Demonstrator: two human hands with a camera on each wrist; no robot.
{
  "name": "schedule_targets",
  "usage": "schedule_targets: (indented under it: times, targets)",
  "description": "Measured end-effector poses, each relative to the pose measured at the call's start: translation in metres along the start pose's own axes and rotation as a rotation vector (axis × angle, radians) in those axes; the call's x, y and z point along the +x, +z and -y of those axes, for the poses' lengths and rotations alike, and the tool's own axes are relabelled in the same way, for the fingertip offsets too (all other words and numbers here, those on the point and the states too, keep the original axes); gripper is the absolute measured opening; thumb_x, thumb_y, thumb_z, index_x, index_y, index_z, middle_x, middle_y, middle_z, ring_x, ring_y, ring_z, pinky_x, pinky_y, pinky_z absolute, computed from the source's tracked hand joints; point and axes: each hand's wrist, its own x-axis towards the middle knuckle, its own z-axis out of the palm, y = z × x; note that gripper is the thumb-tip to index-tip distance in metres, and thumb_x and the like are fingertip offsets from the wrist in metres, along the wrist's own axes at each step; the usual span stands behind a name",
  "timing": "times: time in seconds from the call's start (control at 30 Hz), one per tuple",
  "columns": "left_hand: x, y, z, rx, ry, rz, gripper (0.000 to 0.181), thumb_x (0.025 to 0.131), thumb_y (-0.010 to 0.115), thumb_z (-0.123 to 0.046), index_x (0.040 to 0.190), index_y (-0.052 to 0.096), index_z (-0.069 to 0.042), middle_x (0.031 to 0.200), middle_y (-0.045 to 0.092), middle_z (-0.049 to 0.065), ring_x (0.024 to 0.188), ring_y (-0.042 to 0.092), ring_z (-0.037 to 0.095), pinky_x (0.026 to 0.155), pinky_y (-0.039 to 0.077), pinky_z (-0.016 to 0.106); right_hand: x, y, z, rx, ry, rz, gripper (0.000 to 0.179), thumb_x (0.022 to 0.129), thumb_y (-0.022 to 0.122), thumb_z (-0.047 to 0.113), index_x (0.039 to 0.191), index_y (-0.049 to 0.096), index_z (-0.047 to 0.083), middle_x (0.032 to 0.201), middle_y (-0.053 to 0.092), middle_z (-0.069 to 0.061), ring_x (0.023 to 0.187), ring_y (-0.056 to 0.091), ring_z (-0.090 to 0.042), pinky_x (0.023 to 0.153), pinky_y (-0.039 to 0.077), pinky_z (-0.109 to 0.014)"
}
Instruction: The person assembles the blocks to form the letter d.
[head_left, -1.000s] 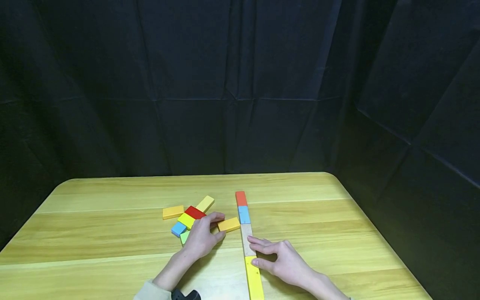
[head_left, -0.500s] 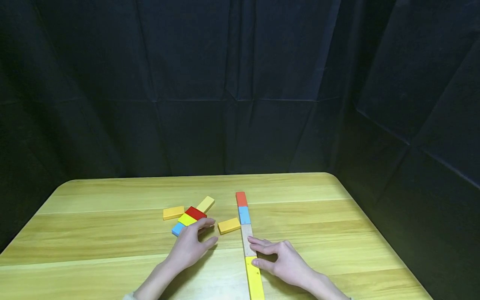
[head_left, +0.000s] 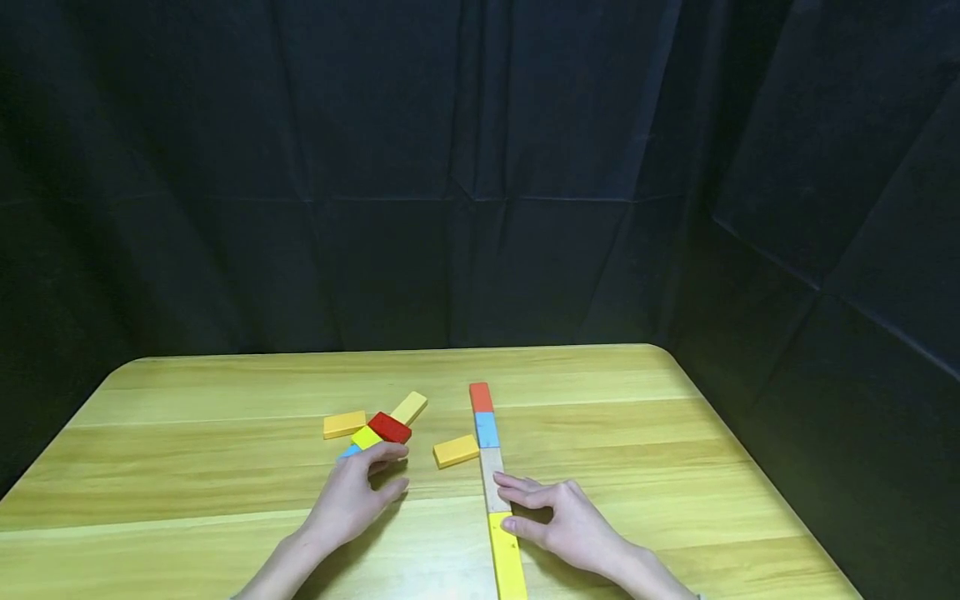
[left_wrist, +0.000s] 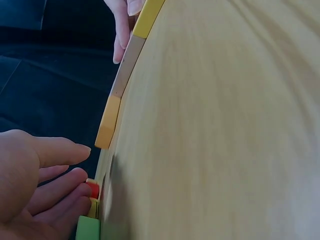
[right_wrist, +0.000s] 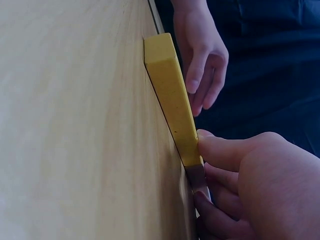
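My left hand [head_left: 348,496] hovers with loosely spread fingers beside the pile of blocks, holding nothing. Close to its fingertips lie a dark red block [head_left: 390,427] and a yellow block [head_left: 367,437]; a blue block is mostly covered by the hand. A green block [left_wrist: 88,228] shows in the left wrist view. My right hand [head_left: 566,518] rests its thumb and fingers along a straight row made of a long yellow block [head_left: 510,562], a greyish wooden block [head_left: 491,467], a blue block [head_left: 487,430] and an orange-red block [head_left: 481,397]. An orange block [head_left: 456,451] has one end right at the row.
A pale yellow block [head_left: 409,408] and another orange block [head_left: 344,424] lie at the far side of the pile. All of them are on a wooden table [head_left: 675,467] with rounded far corners. Dark curtains [head_left: 390,208] hang behind it and along the right.
My left hand has drawn back from the orange block, moving left and nearer to me, over the pile's near side. My right hand and the row stay in place.
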Motion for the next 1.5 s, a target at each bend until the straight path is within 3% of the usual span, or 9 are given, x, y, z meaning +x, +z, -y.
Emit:
schedule_targets:
  times: [0.27, 0.47, 0.8, 1.07, 1.33, 1.5]
  targets:
    - [-0.005, -0.019, 0.008, 0.023, -0.015, -0.024, 0.029, 0.083, 0.078, -0.001, 0.109, 0.072, -0.01, 0.105, 0.074, 0.001, 0.097, 0.07, 0.017, 0.086, 0.058, 0.033, 0.002, 0.0, 0.001, -0.007, -0.005, 0.0, 0.05, 0.093, 0.067, 0.045, 0.128, 0.067, 0.009, 0.142, 0.057, 0.012, 0.133, 0.053, -0.02, 0.111, 0.043, -0.045]
    - [-0.008, -0.035, 0.013, 0.049, -0.068, -0.034, 0.026, 0.083, 0.077, -0.002, 0.107, 0.072, -0.009, 0.101, 0.075, 0.0, 0.093, 0.07, 0.015, 0.083, 0.058, 0.031, 0.002, 0.0, 0.001, -0.006, -0.007, 0.0, 0.049, 0.093, 0.068, 0.044, 0.128, 0.068, 0.009, 0.142, 0.057, 0.011, 0.133, 0.053, -0.02, 0.11, 0.043, -0.046]
    - [-0.009, -0.053, 0.026, 0.133, -0.124, -0.118, 0.026, 0.084, 0.076, -0.004, 0.11, 0.07, -0.005, 0.1, 0.076, 0.004, 0.095, 0.071, 0.023, 0.086, 0.058, 0.039, 0.003, 0.001, -0.001, -0.012, -0.011, -0.001, 0.05, 0.093, 0.067, 0.046, 0.128, 0.067, 0.01, 0.142, 0.056, 0.012, 0.133, 0.053, -0.021, 0.111, 0.042, -0.047]
    - [-0.004, -0.053, 0.027, 0.207, -0.154, -0.19, 0.032, 0.082, 0.079, -0.01, 0.112, 0.07, -0.003, 0.104, 0.074, 0.011, 0.097, 0.07, 0.028, 0.088, 0.056, 0.046, 0.001, -0.002, 0.001, 0.021, 0.015, 0.009, 0.052, 0.093, 0.067, 0.047, 0.13, 0.066, 0.011, 0.144, 0.055, 0.013, 0.135, 0.051, -0.021, 0.112, 0.04, -0.049]
    - [0.009, -0.042, 0.024, 0.236, -0.205, -0.183, 0.042, 0.08, 0.082, -0.019, 0.116, 0.069, -0.001, 0.102, 0.073, 0.01, 0.09, 0.067, 0.023, 0.08, 0.054, 0.042, 0.0, 0.0, 0.001, 0.015, 0.021, 0.007, 0.05, 0.092, 0.068, 0.045, 0.13, 0.066, 0.013, 0.143, 0.055, 0.013, 0.134, 0.051, -0.02, 0.112, 0.041, -0.045]
    - [0.013, -0.04, 0.024, 0.26, -0.188, -0.206, 0.042, 0.079, 0.084, -0.015, 0.114, 0.069, 0.002, 0.096, 0.074, 0.012, 0.086, 0.068, 0.023, 0.075, 0.053, 0.042, -0.001, 0.0, 0.001, 0.013, 0.035, 0.013, 0.049, 0.092, 0.07, 0.044, 0.13, 0.066, 0.013, 0.144, 0.054, 0.015, 0.135, 0.05, -0.018, 0.113, 0.04, -0.044]
